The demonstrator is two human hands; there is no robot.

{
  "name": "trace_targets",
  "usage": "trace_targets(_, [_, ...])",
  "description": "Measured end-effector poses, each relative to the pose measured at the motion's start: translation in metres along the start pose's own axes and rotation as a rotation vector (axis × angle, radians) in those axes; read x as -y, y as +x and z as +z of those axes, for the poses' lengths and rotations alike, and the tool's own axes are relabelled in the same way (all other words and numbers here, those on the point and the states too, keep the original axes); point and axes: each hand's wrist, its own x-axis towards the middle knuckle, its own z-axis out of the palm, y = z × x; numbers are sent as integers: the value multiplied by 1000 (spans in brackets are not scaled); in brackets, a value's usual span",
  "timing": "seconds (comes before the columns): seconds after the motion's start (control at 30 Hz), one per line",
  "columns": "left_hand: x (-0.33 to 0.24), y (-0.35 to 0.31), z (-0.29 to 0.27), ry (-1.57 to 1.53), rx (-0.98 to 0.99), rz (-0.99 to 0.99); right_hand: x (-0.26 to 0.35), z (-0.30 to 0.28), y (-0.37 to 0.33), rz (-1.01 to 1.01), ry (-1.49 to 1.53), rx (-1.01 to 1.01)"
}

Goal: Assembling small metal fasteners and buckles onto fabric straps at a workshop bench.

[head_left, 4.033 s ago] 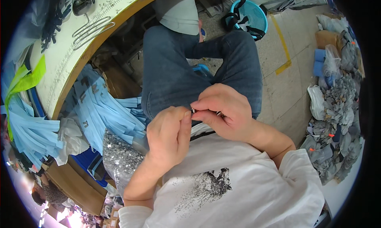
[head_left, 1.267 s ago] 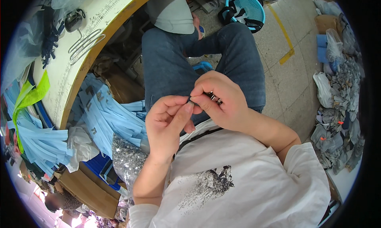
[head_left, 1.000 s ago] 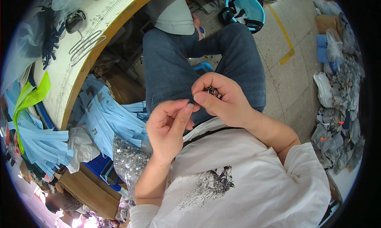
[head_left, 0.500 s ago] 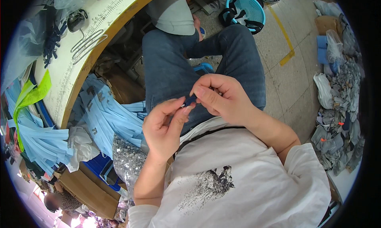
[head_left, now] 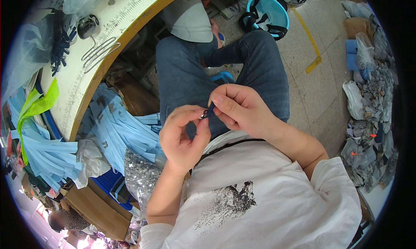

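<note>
navy strip (head_left: 211, 109) slants down-left toward left fingers (head_left: 189, 112)

White T-shirt (head_left: 281, 192), black speckled print (head_left: 242, 196), blue jeans (head_left: 182, 71)

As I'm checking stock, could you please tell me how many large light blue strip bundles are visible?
2: one bundle at far left by the lime-green strip; another bundle between the table and the person's left leg. Others may be hidden.

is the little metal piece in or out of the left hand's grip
In: the left hand pinches the metal piece, its shine showing beside the dark blue strip.
</note>
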Motion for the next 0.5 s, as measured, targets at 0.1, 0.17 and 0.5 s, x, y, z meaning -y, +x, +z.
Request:
trace_targets(0.1, [0,-2,0,29,16,29,0,-1,1,-17,12,12])
trace_targets(0.17, [-2,-2,2,-201,-14,-72,-2,0,1,-18,3,0])
trace_targets(0.5, [-6,4,-8,-488,112,-337,-3,-2,2,-82,-103,-56])
